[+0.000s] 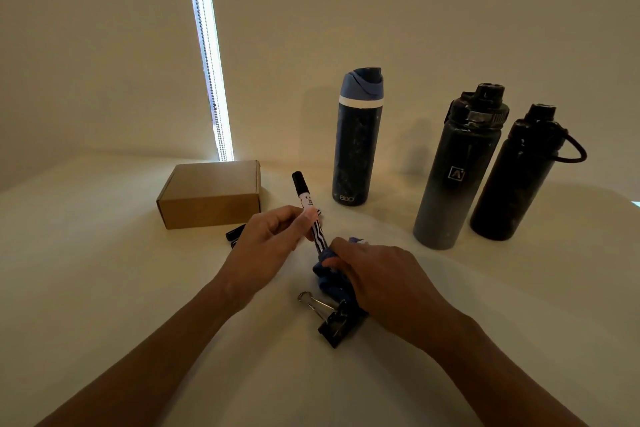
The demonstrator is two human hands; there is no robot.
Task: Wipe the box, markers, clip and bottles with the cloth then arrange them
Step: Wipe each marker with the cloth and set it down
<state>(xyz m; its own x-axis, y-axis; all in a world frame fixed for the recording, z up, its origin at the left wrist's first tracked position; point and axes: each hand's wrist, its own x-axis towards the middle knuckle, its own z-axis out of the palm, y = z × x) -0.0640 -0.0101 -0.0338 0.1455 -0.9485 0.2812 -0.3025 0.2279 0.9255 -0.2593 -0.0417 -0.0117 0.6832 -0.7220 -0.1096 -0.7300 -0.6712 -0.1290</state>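
Binder clip (337, 319) lies before box (212, 193), beside three bottles (450, 170).

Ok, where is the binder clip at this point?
In the head view the binder clip lies on the table low in the centre, just under the right hand and the blue cloth it holds, nearer the camera than the box.

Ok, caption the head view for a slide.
Left hand holds a marker while the right hand wipes it with a blue cloth.
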